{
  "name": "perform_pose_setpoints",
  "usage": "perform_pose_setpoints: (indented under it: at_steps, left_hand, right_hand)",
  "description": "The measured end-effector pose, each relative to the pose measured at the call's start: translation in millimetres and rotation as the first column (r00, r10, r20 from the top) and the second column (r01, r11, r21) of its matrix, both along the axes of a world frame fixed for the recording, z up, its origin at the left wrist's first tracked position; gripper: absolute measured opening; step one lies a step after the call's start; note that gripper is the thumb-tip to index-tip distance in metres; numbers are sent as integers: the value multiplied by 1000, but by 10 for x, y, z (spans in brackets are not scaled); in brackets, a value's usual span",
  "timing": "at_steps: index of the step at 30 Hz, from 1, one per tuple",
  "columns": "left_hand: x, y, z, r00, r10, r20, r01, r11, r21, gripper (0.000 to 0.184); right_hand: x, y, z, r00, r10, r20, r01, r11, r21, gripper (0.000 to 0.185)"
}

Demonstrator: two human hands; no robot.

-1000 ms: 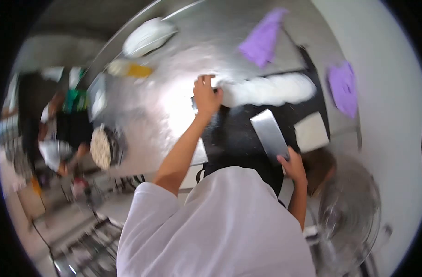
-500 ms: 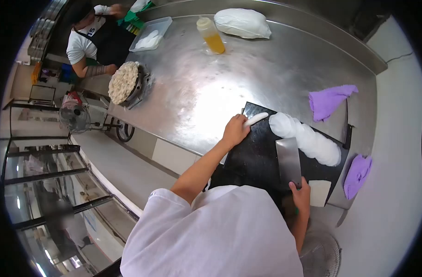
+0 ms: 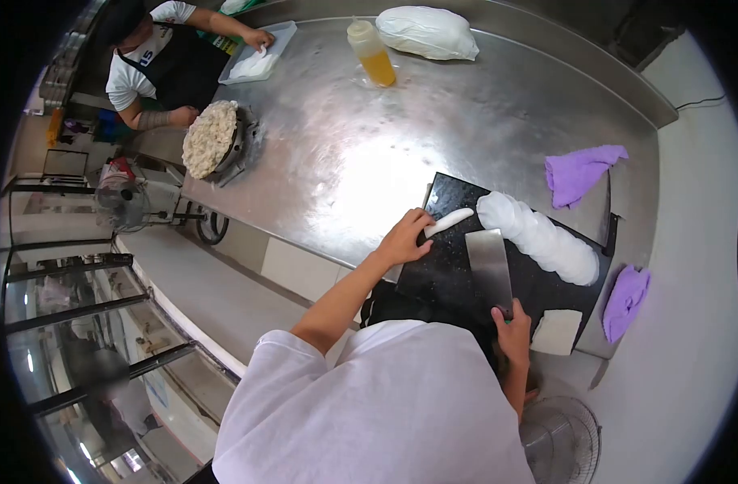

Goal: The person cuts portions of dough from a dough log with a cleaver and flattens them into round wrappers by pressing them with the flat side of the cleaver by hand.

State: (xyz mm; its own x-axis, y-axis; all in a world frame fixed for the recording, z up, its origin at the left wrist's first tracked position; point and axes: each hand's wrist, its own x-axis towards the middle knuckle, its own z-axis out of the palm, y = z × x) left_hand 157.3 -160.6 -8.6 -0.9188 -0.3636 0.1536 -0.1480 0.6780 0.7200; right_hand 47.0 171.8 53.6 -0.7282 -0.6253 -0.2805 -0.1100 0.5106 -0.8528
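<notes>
On the black board (image 3: 441, 278), my left hand (image 3: 408, 236) has its fingers curled over the near end of a thin white dough roll (image 3: 452, 221). My right hand (image 3: 512, 332) grips the handle of a cleaver (image 3: 490, 262). The broad blade lies over the board, close to the dough roll but apart from it. A long row of overlapping round white dough sheets (image 3: 538, 238) runs along the board's far right side. By my right hand, a pale folded cloth or pad (image 3: 557, 332) rests on the board's corner.
Two purple cloths (image 3: 579, 173) (image 3: 626, 305) are at the right. A squeeze bottle (image 3: 373, 56) of yellow liquid and a white plastic-wrapped bundle (image 3: 427, 32) stand at the back. At the left, a person (image 3: 171, 68) is beside a heaped pan (image 3: 210, 141) and reaches into a plastic tray (image 3: 282, 40).
The cleaver has shifted left, nearer the dough roll, with its blade tilting more. My left hand has moved slightly down and left. The other person's hand has come into the tray.
</notes>
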Motion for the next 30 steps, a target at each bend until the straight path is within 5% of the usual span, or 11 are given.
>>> perform_pose_setpoints:
  at_steps: [7, 10, 14, 20, 22, 25, 30]
  left_hand:
    - [93, -196, -267, 995, -69, -74, 79, 986, 145, 35]
    - [34, -271, -245, 996, -60, -73, 63, 997, 36, 27]
    - [4, -296, -278, 995, -8, -98, 26, 983, 183, 23]
    - [-42, -413, -332, 985, -80, -156, 105, 981, 161, 20]
    - [-60, -417, -345, 966, -96, -240, 108, 993, 37, 22]
    - [-55, -343, -346, 987, -14, -163, 49, 975, 216, 20]
    - [-124, -252, -388, 965, 98, -245, -56, 983, 173, 19]
  right_hand:
    - [138, -337, 15, 990, 16, -142, -18, 1000, -6, 23]
    - [170, -529, 62, 983, 6, -185, -6, 1000, 0, 23]
    - [208, -744, 119, 977, 32, -212, -24, 999, 41, 25]
    - [253, -948, 144, 947, 170, -274, -83, 950, 302, 30]
    - [273, -992, 170, 972, 170, -160, -104, 930, 353, 38]
    - [320, -1018, 58, 970, 172, -171, -101, 928, 360, 43]
    - [607, -1304, -163, 972, 91, -215, -2, 924, 382, 43]
